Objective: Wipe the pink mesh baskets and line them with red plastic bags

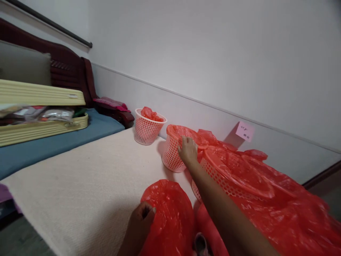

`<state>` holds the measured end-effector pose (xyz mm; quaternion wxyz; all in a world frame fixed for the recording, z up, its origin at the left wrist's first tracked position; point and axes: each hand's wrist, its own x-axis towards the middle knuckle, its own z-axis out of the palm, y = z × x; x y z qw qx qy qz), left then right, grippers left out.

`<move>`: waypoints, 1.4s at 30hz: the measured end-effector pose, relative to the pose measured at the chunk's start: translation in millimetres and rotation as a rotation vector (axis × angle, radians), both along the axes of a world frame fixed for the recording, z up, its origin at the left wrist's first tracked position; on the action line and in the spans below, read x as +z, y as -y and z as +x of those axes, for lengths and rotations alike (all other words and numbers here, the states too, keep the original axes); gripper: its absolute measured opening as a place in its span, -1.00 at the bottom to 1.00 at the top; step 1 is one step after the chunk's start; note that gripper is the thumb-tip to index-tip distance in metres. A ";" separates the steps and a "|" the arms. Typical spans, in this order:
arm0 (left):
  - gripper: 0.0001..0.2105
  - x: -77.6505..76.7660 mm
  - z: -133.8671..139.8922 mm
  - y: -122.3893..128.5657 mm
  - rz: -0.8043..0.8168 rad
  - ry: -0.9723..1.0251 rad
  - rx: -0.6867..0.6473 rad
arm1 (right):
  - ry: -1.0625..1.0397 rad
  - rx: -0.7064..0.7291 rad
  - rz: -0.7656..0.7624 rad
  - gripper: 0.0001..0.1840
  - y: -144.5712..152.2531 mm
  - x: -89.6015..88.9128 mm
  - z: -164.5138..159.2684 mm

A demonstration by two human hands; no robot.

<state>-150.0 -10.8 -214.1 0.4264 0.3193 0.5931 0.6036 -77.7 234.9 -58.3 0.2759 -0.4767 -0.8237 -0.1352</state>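
Basket (pixel 172 156) by the cream cover's (pixel 93 177) wall edge might tip if the right hand (pixel 188 151), clamped on its rim, tugs, left hand (pixel 141 217) pinching red bag (pixel 173 213).

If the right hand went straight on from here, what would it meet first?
The right hand would probably meet the middle basket and its red bag; it already looks to be at the rim. Contact and depth are hard to judge.

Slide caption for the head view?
Left hand at a red plastic bag, right hand at a bag-lined perforated basket.
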 end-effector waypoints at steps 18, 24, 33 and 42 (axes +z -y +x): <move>-0.74 -5.6 -7.8 1.4 0.034 0.052 0.055 | 0.158 0.259 0.067 -0.80 71.7 -21.5 -18.8; -0.76 -2.2 -14.7 1.8 0.081 0.091 0.171 | 0.000 0.427 0.028 -0.85 127.6 -16.6 -29.7; -0.72 3.4 -23.1 8.7 0.169 0.119 0.388 | -0.223 0.792 -0.170 -0.81 190.5 -1.2 -26.7; -0.69 13.3 -25.4 18.8 0.203 0.145 0.385 | -0.160 0.871 -0.364 -0.85 196.2 18.2 -17.7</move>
